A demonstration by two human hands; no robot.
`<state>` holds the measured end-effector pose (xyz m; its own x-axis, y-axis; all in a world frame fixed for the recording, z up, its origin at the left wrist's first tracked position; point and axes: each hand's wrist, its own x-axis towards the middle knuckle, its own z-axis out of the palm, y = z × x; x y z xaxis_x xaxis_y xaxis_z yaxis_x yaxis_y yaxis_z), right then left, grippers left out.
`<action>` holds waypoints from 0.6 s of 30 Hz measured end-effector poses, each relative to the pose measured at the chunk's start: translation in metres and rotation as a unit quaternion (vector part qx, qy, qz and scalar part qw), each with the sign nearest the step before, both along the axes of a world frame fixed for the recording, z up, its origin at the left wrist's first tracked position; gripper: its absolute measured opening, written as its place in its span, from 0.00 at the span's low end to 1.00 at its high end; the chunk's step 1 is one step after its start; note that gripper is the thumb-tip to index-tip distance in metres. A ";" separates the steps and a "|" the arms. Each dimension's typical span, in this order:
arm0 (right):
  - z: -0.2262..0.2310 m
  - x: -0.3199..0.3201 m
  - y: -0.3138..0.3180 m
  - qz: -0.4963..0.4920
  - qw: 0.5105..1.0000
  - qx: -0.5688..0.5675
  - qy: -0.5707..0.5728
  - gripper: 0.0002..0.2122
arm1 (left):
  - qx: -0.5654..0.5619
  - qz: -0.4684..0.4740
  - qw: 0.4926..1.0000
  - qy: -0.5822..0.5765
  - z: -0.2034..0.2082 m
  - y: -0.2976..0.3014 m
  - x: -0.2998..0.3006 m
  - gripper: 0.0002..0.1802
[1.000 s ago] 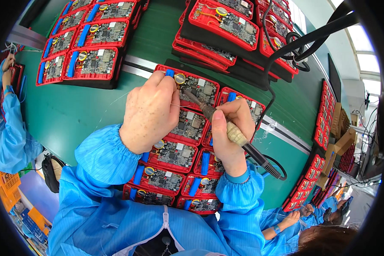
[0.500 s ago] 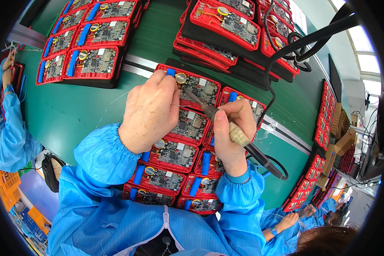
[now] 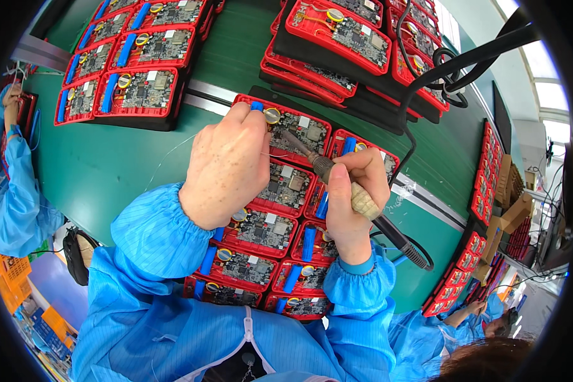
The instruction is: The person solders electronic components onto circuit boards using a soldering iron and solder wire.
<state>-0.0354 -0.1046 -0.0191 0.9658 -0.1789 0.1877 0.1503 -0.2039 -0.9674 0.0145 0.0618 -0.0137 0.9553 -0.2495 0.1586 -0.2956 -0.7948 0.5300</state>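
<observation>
My right hand (image 3: 358, 197) grips a soldering iron (image 3: 365, 201) by its taped handle. The iron's tip points up and left, over the circuit board (image 3: 309, 130) in the topmost red casing (image 3: 326, 145) of the group before me. My left hand (image 3: 229, 167) is closed at that casing's left side, and thin solder wire (image 3: 172, 151) trails from it; its fingertips are mostly hidden behind the knuckles. Near the fingers show a round yellow-rimmed coin cell (image 3: 272, 116) and a blue cylindrical battery (image 3: 256, 106). Several similar casings lie below, partly under my hands.
Red casings with boards stand in stacks on black foam at the far left (image 3: 140, 92) and far right (image 3: 340, 38). A black cable (image 3: 403, 108) hangs on the right. A metal strip (image 3: 426, 207) crosses the green table (image 3: 95, 172). Co-workers in blue sleeves (image 3: 19, 191) sit at both sides.
My right hand and the soldering iron have shifted slightly right. The left hand stays nearly in place. At the lower right, a co-worker's hands have moved.
</observation>
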 end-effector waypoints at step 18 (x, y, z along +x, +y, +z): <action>0.036 -0.042 -0.018 -0.032 0.999 -0.008 -0.014 0.10 | -0.123 -0.099 0.987 0.029 0.018 0.069 -0.040 0.09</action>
